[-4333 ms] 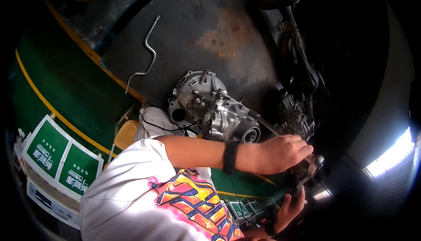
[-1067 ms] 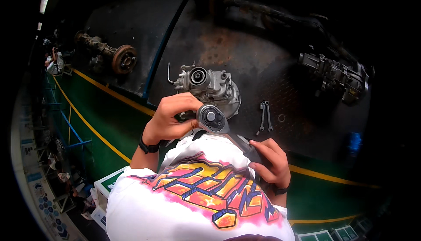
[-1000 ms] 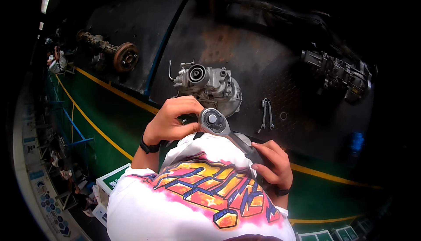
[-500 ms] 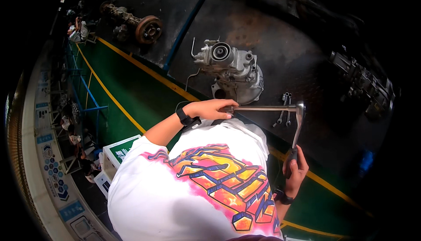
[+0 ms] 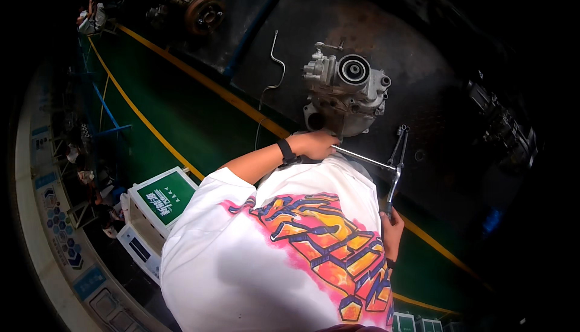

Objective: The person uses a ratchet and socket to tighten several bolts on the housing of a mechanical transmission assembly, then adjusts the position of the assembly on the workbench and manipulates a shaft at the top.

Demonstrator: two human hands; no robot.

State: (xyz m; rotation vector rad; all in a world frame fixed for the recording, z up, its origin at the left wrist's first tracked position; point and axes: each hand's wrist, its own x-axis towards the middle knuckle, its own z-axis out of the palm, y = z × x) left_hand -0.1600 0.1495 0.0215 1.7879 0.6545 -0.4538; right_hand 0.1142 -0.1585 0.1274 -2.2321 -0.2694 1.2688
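Note:
A ratchet wrench (image 5: 393, 192) with a long extension bar (image 5: 365, 158) is held between my two hands, close in front of my shirt. My left hand (image 5: 317, 145) is closed round the bar's left end, and the tip there is hidden by my fingers. Around the dark ratchet handle, low on the right, my right hand (image 5: 393, 232) is closed, with some fingers out of sight. Just beyond my left hand stands a grey metal gearbox (image 5: 350, 99) with a round opening on top.
Combination wrenches (image 5: 400, 141) lie on the dark worktop (image 5: 435, 126), right of the gearbox. A bent metal rod (image 5: 281, 69) lies on its left. Farther left is an axle with a rusty drum (image 5: 205, 13); another gear assembly (image 5: 504, 120) sits at far right. Green-and-white boxes (image 5: 163, 199) are at my left.
My view has shifted, so the gearbox appears farther right. The ratchet and bar have come lower, and the bar now slants down to the right. Both hands keep their hold.

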